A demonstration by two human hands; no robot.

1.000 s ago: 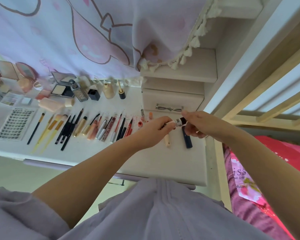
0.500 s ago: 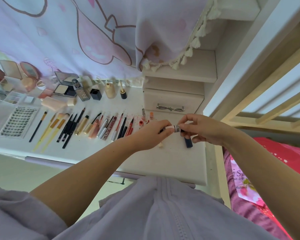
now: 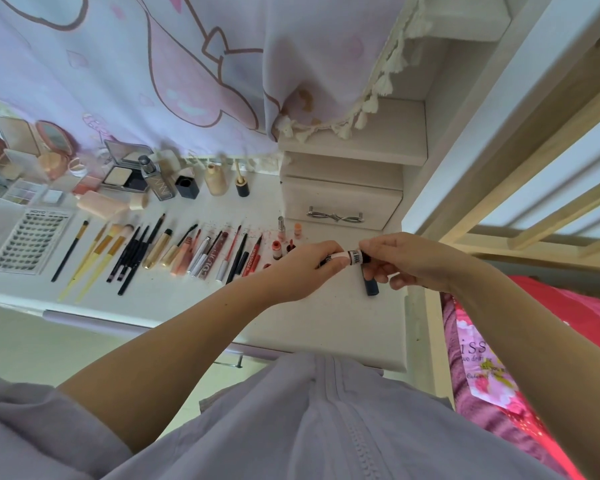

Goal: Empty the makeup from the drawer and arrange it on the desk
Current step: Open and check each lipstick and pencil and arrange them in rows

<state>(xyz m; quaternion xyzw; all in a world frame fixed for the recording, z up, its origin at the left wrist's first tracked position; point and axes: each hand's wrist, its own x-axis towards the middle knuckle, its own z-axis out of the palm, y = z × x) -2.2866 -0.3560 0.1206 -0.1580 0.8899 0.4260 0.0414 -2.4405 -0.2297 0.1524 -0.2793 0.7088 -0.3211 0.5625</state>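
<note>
Both hands meet over the right part of the white desk (image 3: pixel 326 317). My left hand (image 3: pixel 305 268) and my right hand (image 3: pixel 399 259) each grip one end of a small white tube with a black-and-white label (image 3: pixel 351 257). A dark blue stick (image 3: pixel 371 285) lies on the desk just under my right hand. The small white drawer (image 3: pixel 340 202) with a bow-shaped metal handle stands shut behind the hands. To the left lies a row of brushes, pencils and lip products (image 3: pixel 174 251).
Compacts, palettes, a foundation bottle (image 3: pixel 156 183) and small jars stand along the back. A lash tray (image 3: pixel 28 244) lies at far left. A lilac curtain (image 3: pixel 153 64) hangs over the desk. A bed frame and pink bedding (image 3: pixel 534 341) are at right.
My hands have drawn closer together on the small tube and sunk slightly toward me. The view has shifted a little; the rest of the desk is unchanged.
</note>
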